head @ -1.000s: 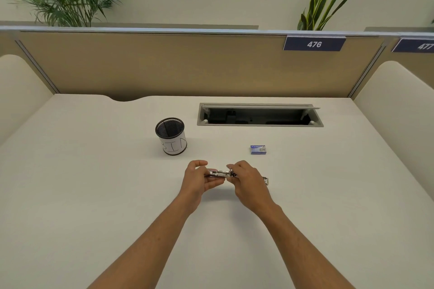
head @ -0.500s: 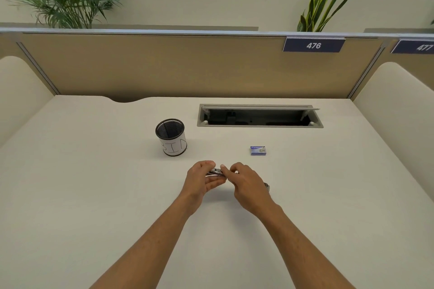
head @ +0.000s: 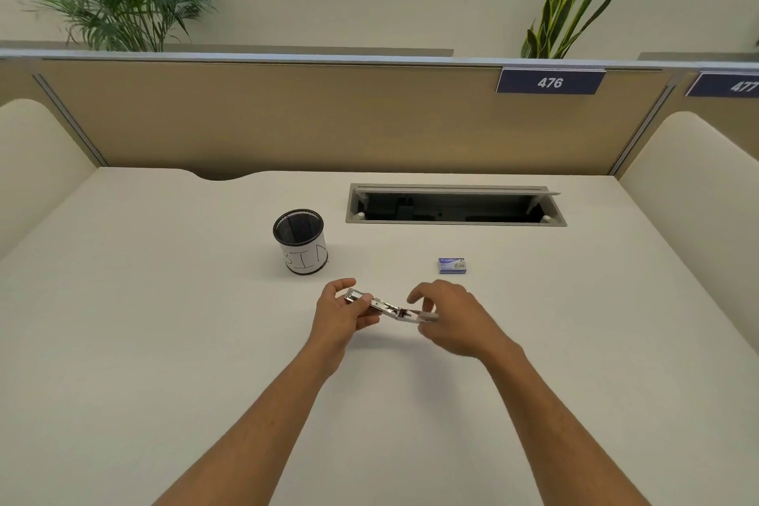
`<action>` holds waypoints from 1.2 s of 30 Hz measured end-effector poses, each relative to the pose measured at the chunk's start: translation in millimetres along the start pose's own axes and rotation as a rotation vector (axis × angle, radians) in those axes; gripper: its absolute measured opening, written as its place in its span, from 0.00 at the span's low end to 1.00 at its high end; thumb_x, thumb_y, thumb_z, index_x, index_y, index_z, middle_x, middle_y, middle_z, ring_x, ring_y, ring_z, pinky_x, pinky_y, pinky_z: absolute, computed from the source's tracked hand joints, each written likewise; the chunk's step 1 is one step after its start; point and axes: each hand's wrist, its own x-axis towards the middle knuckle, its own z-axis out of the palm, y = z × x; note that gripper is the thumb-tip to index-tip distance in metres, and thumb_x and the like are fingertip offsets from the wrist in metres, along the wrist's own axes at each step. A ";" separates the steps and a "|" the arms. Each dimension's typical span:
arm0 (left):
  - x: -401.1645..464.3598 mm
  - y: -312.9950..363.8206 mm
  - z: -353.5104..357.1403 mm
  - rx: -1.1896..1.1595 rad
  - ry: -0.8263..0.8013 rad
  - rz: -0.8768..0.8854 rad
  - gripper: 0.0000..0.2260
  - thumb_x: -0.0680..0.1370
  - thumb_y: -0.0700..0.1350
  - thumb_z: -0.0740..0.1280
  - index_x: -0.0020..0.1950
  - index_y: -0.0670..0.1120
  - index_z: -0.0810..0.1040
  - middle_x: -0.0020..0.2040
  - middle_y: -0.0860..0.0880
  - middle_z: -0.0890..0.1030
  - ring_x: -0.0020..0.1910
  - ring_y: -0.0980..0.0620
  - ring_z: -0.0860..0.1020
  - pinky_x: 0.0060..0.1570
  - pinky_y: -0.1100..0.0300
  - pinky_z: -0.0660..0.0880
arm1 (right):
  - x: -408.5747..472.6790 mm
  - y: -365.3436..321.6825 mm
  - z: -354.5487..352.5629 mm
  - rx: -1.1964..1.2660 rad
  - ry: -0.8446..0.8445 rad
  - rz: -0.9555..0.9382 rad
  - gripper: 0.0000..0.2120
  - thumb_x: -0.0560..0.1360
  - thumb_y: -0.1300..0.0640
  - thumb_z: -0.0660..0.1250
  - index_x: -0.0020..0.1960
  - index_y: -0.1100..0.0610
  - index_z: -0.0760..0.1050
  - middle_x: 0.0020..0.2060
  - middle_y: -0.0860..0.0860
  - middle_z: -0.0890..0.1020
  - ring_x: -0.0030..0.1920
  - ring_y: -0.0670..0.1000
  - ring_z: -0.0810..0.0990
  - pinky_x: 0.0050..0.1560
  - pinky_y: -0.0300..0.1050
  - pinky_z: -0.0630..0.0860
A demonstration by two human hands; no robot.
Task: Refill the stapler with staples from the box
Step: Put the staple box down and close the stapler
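stapler: shiny metal | desk: matt, smooth | cup: black mesh

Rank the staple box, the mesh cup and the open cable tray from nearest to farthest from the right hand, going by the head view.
From the right hand:
1. Staple box: just beyond the hand on the desk.
2. Mesh cup: farther off to the left, beyond the left hand.
3. Cable tray: recessed in the desk at the back, behind the staple box.
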 end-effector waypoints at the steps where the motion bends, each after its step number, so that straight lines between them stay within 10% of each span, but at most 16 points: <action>1: -0.1 0.3 0.2 0.010 0.005 0.003 0.15 0.78 0.33 0.66 0.63 0.40 0.68 0.53 0.34 0.79 0.40 0.46 0.83 0.41 0.58 0.82 | -0.6 -1.9 -5.5 0.091 0.030 -0.007 0.15 0.71 0.60 0.68 0.55 0.47 0.76 0.46 0.47 0.79 0.46 0.49 0.77 0.46 0.45 0.77; 8: -7.6 -0.1 8.7 0.099 -0.069 0.047 0.16 0.77 0.39 0.68 0.63 0.46 0.69 0.50 0.39 0.84 0.41 0.48 0.84 0.40 0.58 0.80 | 1.0 -10.7 -2.8 0.625 0.278 0.003 0.15 0.66 0.54 0.79 0.50 0.49 0.79 0.37 0.45 0.82 0.36 0.44 0.79 0.38 0.34 0.77; 16: -14.6 5.3 11.6 0.284 -0.241 0.143 0.13 0.77 0.42 0.70 0.60 0.49 0.75 0.48 0.45 0.86 0.43 0.51 0.82 0.39 0.60 0.74 | 4.5 -4.9 20.2 0.889 0.143 -0.014 0.22 0.63 0.46 0.79 0.54 0.49 0.80 0.31 0.43 0.79 0.34 0.43 0.78 0.40 0.37 0.77; 22: -16.7 7.0 10.4 0.340 -0.283 0.191 0.14 0.79 0.39 0.65 0.64 0.50 0.76 0.53 0.45 0.84 0.43 0.54 0.80 0.40 0.61 0.74 | 2.7 -3.2 29.9 0.928 0.137 0.013 0.28 0.60 0.39 0.78 0.57 0.46 0.79 0.43 0.47 0.84 0.46 0.45 0.81 0.49 0.40 0.79; 36: -19.6 6.1 15.6 0.370 -0.208 0.244 0.14 0.74 0.46 0.73 0.59 0.50 0.79 0.53 0.50 0.83 0.52 0.55 0.80 0.54 0.57 0.78 | 1.3 -5.3 42.0 0.980 0.109 0.061 0.12 0.70 0.53 0.75 0.51 0.46 0.77 0.48 0.50 0.86 0.45 0.52 0.86 0.48 0.46 0.82</action>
